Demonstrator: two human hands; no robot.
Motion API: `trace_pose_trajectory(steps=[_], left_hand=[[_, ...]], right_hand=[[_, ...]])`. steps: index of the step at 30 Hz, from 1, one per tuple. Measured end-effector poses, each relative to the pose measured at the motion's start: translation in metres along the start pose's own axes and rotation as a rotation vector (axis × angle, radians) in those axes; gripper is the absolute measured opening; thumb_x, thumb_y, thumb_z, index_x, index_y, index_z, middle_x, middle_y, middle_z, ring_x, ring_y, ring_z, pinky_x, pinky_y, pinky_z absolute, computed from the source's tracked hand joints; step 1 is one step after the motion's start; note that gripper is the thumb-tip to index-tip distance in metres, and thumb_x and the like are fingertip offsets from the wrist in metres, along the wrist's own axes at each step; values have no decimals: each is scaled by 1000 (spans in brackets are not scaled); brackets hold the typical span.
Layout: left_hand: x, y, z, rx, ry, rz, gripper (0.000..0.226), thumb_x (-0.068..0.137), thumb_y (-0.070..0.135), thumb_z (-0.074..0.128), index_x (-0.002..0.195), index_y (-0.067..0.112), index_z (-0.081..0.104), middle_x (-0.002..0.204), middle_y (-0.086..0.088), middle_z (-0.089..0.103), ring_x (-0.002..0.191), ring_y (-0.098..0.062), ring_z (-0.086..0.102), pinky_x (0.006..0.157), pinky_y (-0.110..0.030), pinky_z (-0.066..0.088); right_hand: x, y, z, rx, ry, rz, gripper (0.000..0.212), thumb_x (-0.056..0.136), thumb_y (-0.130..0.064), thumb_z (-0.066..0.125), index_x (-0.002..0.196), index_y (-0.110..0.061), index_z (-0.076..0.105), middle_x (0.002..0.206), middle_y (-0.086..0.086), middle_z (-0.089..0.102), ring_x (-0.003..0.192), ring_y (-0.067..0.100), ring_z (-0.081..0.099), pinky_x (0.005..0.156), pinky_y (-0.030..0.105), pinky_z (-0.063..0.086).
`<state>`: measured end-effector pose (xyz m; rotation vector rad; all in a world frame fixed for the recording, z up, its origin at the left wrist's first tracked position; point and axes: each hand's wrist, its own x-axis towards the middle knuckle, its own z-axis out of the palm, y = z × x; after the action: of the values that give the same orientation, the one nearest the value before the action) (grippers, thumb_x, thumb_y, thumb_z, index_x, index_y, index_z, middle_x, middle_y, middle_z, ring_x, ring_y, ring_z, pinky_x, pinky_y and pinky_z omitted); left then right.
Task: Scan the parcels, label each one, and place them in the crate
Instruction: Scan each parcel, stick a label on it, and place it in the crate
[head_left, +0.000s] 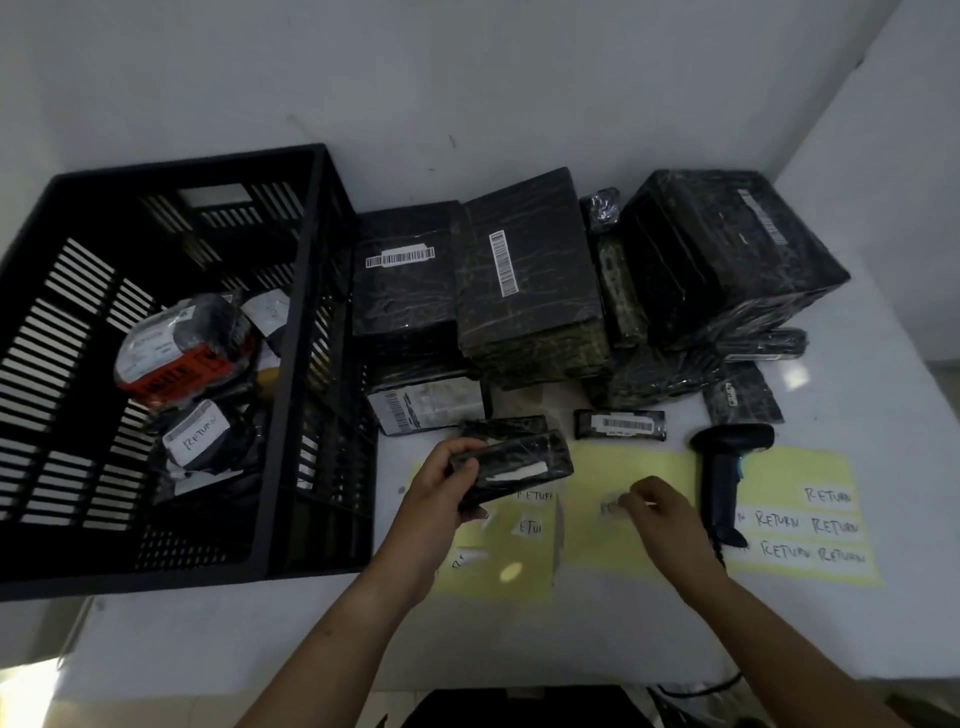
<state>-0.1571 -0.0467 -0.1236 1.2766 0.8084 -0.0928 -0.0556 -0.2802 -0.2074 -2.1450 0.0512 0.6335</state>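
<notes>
My left hand (444, 486) grips a small flat black-wrapped parcel (514, 465) just above the table, its white strip facing up. My right hand (657, 512) pinches a small pale label (613, 508) over the yellow sticker sheet (623, 551). The black slatted crate (306, 364) stands at the left with several labelled parcels (197, 434) inside, one marked RETURN. A black handheld barcode scanner (724, 467) stands upright to the right of my right hand. A pile of black-wrapped parcels (524, 280) with barcode stickers fills the back of the table.
A second yellow sheet (815, 525) with handwritten RETURN labels lies at the right behind the scanner. A small black parcel (621, 424) with a barcode lies between the pile and the sheets. White walls close in behind and at the right.
</notes>
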Motion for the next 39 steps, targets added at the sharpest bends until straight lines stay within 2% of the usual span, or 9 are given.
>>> trace_pose_trajectory(steps=[4, 8, 14, 21, 25, 28, 32, 35, 39], left_hand=[[-7, 4, 0, 47, -24, 40, 17, 105, 17, 52, 112, 26, 65, 126, -7, 62, 99, -19, 63, 71, -25, 51], [-20, 8, 3, 100, -76, 100, 14, 103, 25, 57, 114, 31, 63, 121, 4, 64, 100, -8, 66, 79, -28, 51], [-28, 10, 2, 128, -109, 211, 18, 101, 22, 61, 118, 28, 61, 118, 6, 67, 100, -4, 66, 77, -22, 52], [-29, 14, -5, 105, -113, 267, 25, 98, 12, 63, 119, 26, 61, 113, -4, 67, 101, -26, 65, 87, -43, 55], [-29, 17, -9, 102, -131, 292, 27, 97, 10, 64, 120, 25, 61, 104, 2, 67, 87, -15, 65, 79, -28, 55], [-28, 20, -10, 118, -110, 308, 24, 97, 19, 67, 119, 25, 61, 110, -7, 66, 96, -23, 65, 81, -28, 56], [-28, 23, -10, 168, -65, 342, 17, 99, 26, 64, 116, 25, 61, 110, 1, 66, 91, -5, 65, 77, -16, 51], [-27, 23, -10, 182, -51, 362, 14, 101, 27, 61, 114, 25, 61, 105, 1, 66, 82, 0, 62, 73, -15, 49], [-27, 23, -10, 159, -70, 349, 22, 96, 28, 68, 116, 24, 60, 108, 0, 68, 90, -6, 67, 76, -18, 52]], right_hand=[[-37, -56, -18, 164, 63, -82, 15, 97, -22, 60, 85, -14, 62, 78, 12, 56, 63, 18, 44, 58, 33, 35], [-69, -94, -20, 218, 13, -180, 13, 92, -26, 65, 81, -19, 66, 79, -1, 62, 69, 18, 53, 64, 30, 41], [-85, -126, -7, 153, -5, -274, 11, 91, -26, 67, 81, -22, 67, 75, -14, 63, 63, 0, 52, 58, 11, 40], [-84, -138, 11, 32, 8, -320, 11, 91, -30, 67, 80, -28, 65, 81, -18, 67, 70, 3, 58, 62, 11, 43], [-83, -141, 17, 11, 22, -332, 10, 90, -33, 67, 81, -30, 65, 82, -17, 68, 74, 5, 60, 64, 15, 44], [-82, -143, 19, 0, 15, -348, 11, 91, -33, 67, 80, -30, 65, 79, -15, 67, 73, 5, 60, 65, 16, 45], [-83, -147, 21, 8, 12, -355, 11, 91, -30, 68, 80, -30, 65, 78, -15, 68, 70, 4, 60, 64, 15, 47], [-83, -148, 21, 19, 10, -331, 10, 92, -31, 67, 82, -29, 67, 77, -15, 69, 69, 3, 62, 62, 15, 47], [-81, -146, 20, 74, 4, -274, 10, 92, -32, 67, 84, -27, 71, 78, -12, 71, 71, 2, 65, 61, 12, 46]])
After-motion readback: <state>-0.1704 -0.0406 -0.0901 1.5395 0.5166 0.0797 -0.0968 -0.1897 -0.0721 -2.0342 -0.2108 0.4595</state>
